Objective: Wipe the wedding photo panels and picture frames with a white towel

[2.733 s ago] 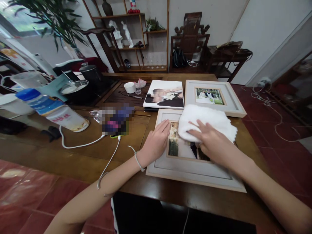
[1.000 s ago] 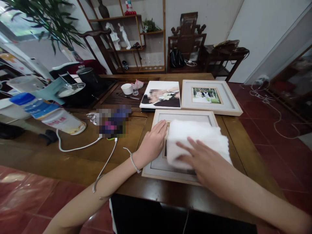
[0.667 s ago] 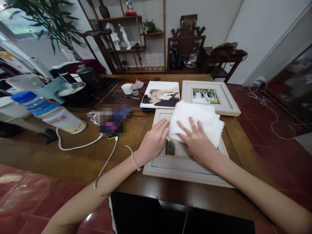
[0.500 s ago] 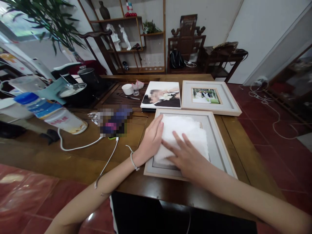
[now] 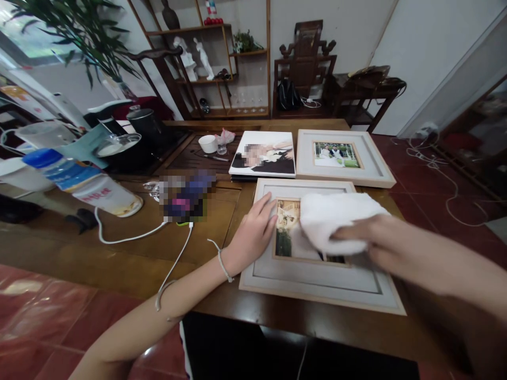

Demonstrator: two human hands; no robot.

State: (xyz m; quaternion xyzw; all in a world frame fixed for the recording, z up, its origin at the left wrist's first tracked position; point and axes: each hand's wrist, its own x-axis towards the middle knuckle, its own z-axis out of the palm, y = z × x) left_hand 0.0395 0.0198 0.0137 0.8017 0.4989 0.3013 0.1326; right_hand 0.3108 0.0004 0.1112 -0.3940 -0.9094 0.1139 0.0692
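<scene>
A pale wooden picture frame (image 5: 309, 289) lies flat on the table in front of me, with a small photo (image 5: 283, 237) in its middle. My left hand (image 5: 253, 235) rests on the frame's left side with its fingers stretched out. My right hand (image 5: 380, 237) is closed on a bunched white cloth (image 5: 336, 211), its fingers partly blurred by motion. The cloth covers the right part of the photo and some of the mat beside it.
Behind lie a white-edged photo panel (image 5: 273, 169) and a second framed photo (image 5: 352, 134). To the left are a blue-capped plastic bottle (image 5: 91, 187), white cables (image 5: 130, 242), a white cup (image 5: 208, 143) and a black pot (image 5: 144, 124). The table's front edge runs close to me.
My right hand has gone from lying spread on the cloth to gripping it and has moved right. The photo's left part is now uncovered. The frame has shifted slightly; my left hand stays on its side.
</scene>
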